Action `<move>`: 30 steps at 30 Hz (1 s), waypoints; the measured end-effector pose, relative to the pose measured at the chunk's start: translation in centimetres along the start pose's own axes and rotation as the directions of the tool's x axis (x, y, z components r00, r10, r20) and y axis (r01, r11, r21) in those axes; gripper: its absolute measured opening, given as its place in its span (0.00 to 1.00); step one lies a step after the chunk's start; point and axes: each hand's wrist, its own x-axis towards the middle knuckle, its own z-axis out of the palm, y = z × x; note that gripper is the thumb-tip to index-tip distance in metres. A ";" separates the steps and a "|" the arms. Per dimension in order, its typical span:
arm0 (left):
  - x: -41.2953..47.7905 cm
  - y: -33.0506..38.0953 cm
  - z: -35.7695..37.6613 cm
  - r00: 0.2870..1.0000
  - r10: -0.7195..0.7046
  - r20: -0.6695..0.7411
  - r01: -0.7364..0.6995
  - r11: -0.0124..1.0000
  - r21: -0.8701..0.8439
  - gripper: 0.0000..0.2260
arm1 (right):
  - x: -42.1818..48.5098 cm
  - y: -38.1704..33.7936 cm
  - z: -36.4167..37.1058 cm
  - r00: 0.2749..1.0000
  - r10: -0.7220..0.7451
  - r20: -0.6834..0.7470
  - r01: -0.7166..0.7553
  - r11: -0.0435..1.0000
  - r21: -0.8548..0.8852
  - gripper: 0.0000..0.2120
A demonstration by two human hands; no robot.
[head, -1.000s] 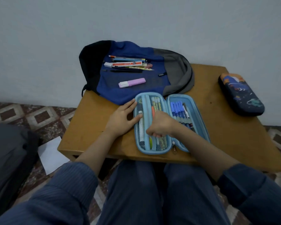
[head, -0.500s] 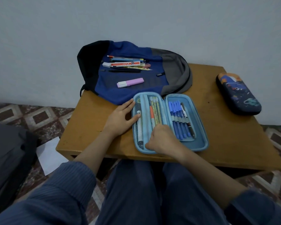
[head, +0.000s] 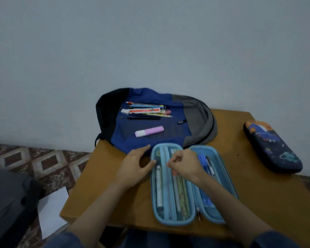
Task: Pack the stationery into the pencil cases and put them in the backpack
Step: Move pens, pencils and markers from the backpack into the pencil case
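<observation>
Head view shows the left hand (head: 135, 169) flat and spread beside the open blue pencil case (head: 190, 185) near the tabletop (head: 258, 185) edge, the right hand (head: 185, 165) curled, contents unclear, risking nudging it off.

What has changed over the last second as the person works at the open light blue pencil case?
The right hand moved from the case's near end up to its middle, fingers pinched; what it holds is unclear. The left hand stayed against the light blue pencil case. Backpack, pink highlighter and dark pencil case unchanged.
</observation>
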 end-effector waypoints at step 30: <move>2.1 -5.2 -1.0 0.985 -0.168 0.030 0.142 0.903 0.406 0.29 | 12.4 -1.8 -0.8 0.989 -0.046 -0.142 0.009 0.968 -0.251 0.10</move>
